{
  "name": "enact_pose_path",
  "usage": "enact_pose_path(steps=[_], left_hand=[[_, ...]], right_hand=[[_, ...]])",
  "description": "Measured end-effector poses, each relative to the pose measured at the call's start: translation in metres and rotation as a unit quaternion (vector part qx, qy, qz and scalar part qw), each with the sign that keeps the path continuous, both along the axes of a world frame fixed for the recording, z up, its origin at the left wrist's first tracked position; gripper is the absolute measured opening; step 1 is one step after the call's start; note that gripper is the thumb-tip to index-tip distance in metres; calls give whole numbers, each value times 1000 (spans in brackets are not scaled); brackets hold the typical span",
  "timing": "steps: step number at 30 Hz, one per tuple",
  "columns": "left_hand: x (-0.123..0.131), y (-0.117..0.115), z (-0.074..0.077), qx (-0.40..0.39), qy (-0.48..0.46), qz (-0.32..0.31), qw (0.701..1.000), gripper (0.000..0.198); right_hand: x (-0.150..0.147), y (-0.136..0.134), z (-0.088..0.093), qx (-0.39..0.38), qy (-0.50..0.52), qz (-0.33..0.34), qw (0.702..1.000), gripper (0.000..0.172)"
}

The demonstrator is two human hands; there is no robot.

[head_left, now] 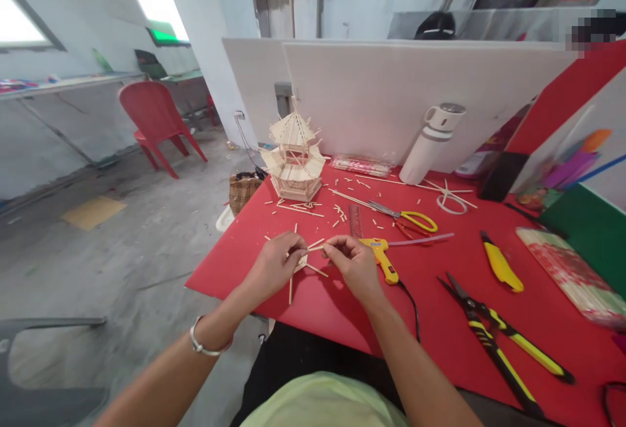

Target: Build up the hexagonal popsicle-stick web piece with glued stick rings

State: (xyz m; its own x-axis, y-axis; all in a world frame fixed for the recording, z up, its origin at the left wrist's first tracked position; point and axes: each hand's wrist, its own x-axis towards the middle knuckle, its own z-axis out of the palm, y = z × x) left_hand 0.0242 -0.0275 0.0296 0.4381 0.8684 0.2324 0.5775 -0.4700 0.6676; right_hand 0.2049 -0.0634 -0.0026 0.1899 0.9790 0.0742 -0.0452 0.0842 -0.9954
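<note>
My left hand (276, 263) and my right hand (351, 264) meet over the red table (440, 309) near its front left corner. Both pinch thin wooden sticks (313, 248) held between their fingertips. More loose sticks (303, 267) lie on the table under my left hand. A small pagoda model (295, 156) built of sticks stands at the table's far left corner. A yellow glue gun (384, 259) lies just right of my right hand, its cord trailing toward me.
Yellow-handled scissors (408, 217), a yellow utility knife (499, 263) and long yellow-and-black cutters (503, 342) lie to the right. A white bottle (433, 143) leans on the white partition. A bundle of sticks (570, 277) sits far right. A red chair (156, 120) stands on the floor.
</note>
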Motion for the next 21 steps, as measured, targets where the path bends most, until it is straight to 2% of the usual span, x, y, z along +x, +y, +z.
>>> enact_pose_path(steps=[8, 13, 17, 18, 19, 21], left_hand=[[12, -17, 8, 9, 0, -61, 998, 24], [20, -17, 12, 14, -25, -37, 999, 27], [26, -13, 10, -18, -56, -15, 998, 27], [28, -13, 9, -24, -65, -12, 997, 26], [31, -13, 8, -30, -75, -9, 997, 25], [37, -13, 4, -43, -92, -4, 995, 24]], right_hand=[[15, -22, 12, 11, 12, 9, 1000, 26], [45, -9, 25, 22, -31, 52, 998, 34], [84, -4, 35, 22, -98, 3, 995, 40], [97, -10, 35, 18, -144, -19, 989, 39], [112, -19, 33, 11, -238, -43, 970, 39], [146, -49, 22, -40, -439, -90, 893, 42]])
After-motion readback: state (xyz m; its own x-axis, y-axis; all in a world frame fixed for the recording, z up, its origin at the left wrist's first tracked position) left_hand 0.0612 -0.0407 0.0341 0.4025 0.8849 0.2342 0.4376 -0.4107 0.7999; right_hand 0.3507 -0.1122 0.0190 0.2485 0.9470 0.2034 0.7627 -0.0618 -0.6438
